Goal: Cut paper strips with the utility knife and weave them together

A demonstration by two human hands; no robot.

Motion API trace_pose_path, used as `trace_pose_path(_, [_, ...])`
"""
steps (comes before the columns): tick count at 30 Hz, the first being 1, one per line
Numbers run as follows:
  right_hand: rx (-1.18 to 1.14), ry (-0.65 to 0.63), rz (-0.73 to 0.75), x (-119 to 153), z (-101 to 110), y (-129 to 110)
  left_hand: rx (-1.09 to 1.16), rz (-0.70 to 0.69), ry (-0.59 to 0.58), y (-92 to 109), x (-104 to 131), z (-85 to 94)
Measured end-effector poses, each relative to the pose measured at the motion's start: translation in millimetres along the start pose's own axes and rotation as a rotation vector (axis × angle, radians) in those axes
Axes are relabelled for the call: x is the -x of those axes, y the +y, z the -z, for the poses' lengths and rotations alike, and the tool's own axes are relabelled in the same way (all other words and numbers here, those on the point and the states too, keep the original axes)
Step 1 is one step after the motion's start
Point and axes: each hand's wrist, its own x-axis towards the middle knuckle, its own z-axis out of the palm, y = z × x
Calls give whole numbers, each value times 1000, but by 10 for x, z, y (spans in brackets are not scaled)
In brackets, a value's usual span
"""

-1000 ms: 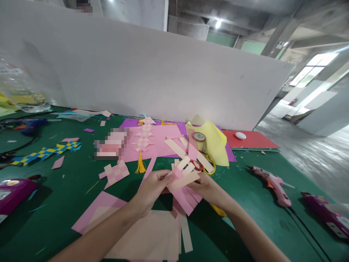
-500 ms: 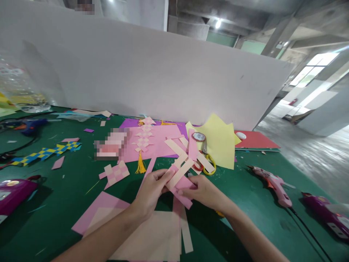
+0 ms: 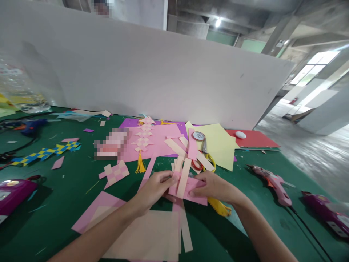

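Note:
Between my two hands is a small weave of pink and peach paper strips [image 3: 184,179], raised a little over the green table. My left hand [image 3: 157,187] pinches its left edge, thumb on top and fingers beneath. On the right side, my right hand [image 3: 211,186] grips the pink strips between thumb and fingers. Loose ends of peach strip point away from me. Just beyond lie more loose strips [image 3: 176,146], a roll of tape [image 3: 198,136] and yellow-handled scissors [image 3: 209,160]. A yellow object [image 3: 219,207] lies partly under my right hand.
Peach sheets [image 3: 141,233] lie in front of me. A finished woven pink strip with a yellow tassel [image 3: 140,163] and a checkered piece [image 3: 116,174] lie left. At right are a pink glue gun [image 3: 272,182] and a purple device [image 3: 327,214]. A white partition [image 3: 152,69] stands behind.
The woven strips have turned so that the peach strips stand more upright and the pink ones lie flatter. My right hand has moved slightly right, uncovering more of the yellow object.

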Motion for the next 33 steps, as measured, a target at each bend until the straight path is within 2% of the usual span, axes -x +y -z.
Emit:
trace_pose_path(4, [68, 20, 15, -2, 35, -5, 40, 25, -27, -10, 4, -19])
trace_pose_path(6, [96, 127, 63, -14, 29, -30, 40, 19, 10, -12, 3, -27])
trace_pose_path(9, [74, 360, 149, -46, -23, -84, 12, -9, 83, -13, 7, -46])
trace_pose_path(12, [36, 499, 216, -88, -110, -108, 8, -31, 88, -28, 15, -71])
trace_pose_path(17, [17, 600, 232, -143, -226, -80, 21, -10, 39, -75, 15, -87])
trace_pose_path(21, [-36, 667, 281, -138, -260, -99, 34, -4, 72, -95, 0, -75])
trace_pose_path(24, [-9, 729, 379, -110, -287, -135, 62, -17, 139, -106, -16, -60])
trace_pose_path(27, [113, 803, 516, -75, -322, -175, 78, -7, 196, -117, -31, -43])
trace_pose_path(30, [195, 860, 662, -43, -353, -217, 94, 4, 218, -116, -37, -25])
trace_pose_path(33, [207, 880, 743, -13, -372, -255, 137, -1, 219, -96, -36, -11])
